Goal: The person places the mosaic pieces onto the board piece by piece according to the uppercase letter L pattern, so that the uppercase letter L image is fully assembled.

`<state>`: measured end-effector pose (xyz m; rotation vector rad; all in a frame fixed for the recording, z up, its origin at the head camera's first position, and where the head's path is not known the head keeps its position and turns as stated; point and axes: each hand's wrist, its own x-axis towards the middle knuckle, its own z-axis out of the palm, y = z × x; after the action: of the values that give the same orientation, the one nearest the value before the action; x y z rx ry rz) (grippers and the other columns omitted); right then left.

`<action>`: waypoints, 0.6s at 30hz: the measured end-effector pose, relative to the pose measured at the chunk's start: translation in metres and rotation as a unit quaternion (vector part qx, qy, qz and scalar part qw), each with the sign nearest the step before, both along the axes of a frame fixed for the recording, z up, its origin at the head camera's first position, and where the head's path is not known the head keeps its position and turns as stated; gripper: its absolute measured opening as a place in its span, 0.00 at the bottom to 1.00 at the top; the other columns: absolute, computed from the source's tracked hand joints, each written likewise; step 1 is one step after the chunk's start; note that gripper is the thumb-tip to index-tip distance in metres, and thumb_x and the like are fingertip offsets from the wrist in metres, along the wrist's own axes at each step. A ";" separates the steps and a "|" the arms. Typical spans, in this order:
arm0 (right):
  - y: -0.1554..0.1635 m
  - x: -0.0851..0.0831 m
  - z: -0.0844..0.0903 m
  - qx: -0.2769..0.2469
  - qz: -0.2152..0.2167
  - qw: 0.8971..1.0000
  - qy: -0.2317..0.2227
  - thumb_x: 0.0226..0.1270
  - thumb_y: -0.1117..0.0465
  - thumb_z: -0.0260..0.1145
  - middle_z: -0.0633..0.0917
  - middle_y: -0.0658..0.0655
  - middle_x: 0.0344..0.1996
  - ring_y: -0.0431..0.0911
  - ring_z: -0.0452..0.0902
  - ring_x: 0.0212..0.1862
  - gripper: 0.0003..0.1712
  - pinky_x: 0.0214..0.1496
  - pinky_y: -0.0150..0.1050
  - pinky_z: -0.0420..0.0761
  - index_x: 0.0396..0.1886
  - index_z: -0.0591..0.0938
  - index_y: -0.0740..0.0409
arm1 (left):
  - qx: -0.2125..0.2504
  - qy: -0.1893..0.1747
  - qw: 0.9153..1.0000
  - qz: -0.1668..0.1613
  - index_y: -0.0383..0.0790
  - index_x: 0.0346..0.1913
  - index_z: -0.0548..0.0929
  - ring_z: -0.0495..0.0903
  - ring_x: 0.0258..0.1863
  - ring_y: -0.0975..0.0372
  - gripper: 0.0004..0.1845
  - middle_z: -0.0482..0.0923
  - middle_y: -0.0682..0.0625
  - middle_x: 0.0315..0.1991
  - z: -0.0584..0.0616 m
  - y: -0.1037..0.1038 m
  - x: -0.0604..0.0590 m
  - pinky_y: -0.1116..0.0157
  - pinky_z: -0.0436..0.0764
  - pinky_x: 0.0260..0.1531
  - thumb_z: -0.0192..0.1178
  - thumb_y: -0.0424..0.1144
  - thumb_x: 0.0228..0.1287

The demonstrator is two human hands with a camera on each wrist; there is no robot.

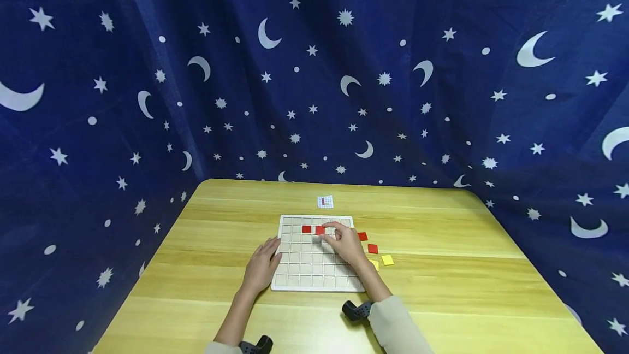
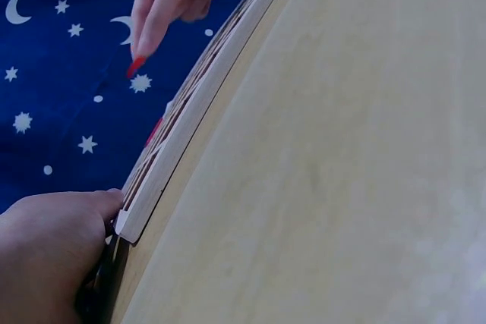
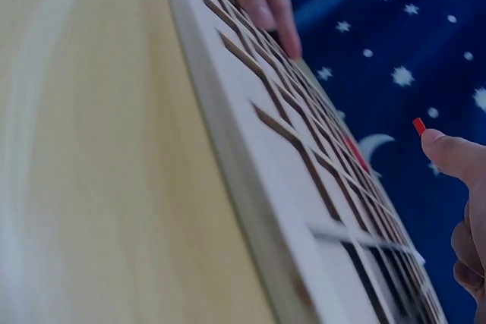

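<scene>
I am holding a red tile (image 1: 320, 230) pinched at the fingertips of my right hand (image 1: 345, 243), over the far row of the white grid board (image 1: 295, 284). In the right wrist view the tile (image 3: 418, 126) is showing as a thin red edge at the tip of one finger, raised above the board's cells (image 3: 304, 149); I cannot tell whether it is touching the board. A second red tile (image 1: 307, 229) is lying in a cell of that far row, just left of the one I am holding.

My left hand (image 1: 262, 265) is resting with fingers straight and relaxed against the board's near-left edge, gripping nothing. The left wrist view is showing it (image 2: 53, 248) touching the board's corner (image 2: 140, 214).

The board is lying flat on the wooden counter (image 1: 442, 288), roughly at its middle. Just right of the board, two more red tiles (image 1: 362, 236) (image 1: 373, 248) are lying on the counter, and nearer to me a yellow tile (image 1: 387, 260) is lying beside another yellow one (image 1: 375, 264) that my wrist is partly hiding. A small printed card (image 1: 325, 201) is lying beyond the board's far edge. A dark blue curtain (image 1: 98, 124) with white moons and stars is enclosing the counter on the left, far and right sides.
</scene>
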<state>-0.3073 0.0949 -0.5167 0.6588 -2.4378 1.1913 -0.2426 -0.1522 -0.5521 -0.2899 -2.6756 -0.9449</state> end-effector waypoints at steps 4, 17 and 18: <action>-0.016 -0.001 -0.005 0.013 0.017 1.000 -0.011 0.54 0.55 0.71 0.61 0.41 0.08 0.33 0.50 0.13 0.16 0.12 0.28 0.55 0.42 0.84 0.56 | 0.003 0.000 1.000 -0.002 0.33 0.62 0.70 0.61 0.65 0.50 0.24 0.65 0.42 0.64 0.000 0.000 0.000 0.53 0.55 0.66 0.53 0.41 0.68; -0.033 -0.001 -0.013 0.072 0.007 0.997 -0.018 0.55 0.54 0.70 0.59 0.41 0.07 0.33 0.47 0.12 0.16 0.12 0.29 0.52 0.42 0.84 0.56 | 0.002 0.013 1.000 -0.004 0.32 0.61 0.71 0.62 0.64 0.49 0.23 0.67 0.41 0.62 0.000 0.001 0.000 0.52 0.57 0.65 0.55 0.39 0.66; -0.034 0.000 -0.012 0.077 0.005 0.997 -0.019 0.55 0.54 0.70 0.60 0.41 0.07 0.34 0.48 0.12 0.16 0.13 0.29 0.52 0.42 0.84 0.55 | 0.002 0.017 1.000 -0.004 0.31 0.61 0.71 0.63 0.63 0.48 0.23 0.67 0.40 0.62 0.000 0.001 0.000 0.51 0.58 0.64 0.55 0.39 0.66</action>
<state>-0.3077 0.0612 -0.5287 0.6983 -2.5800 1.0355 -0.2428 -0.1511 -0.5516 -0.3134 -2.6430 -0.9383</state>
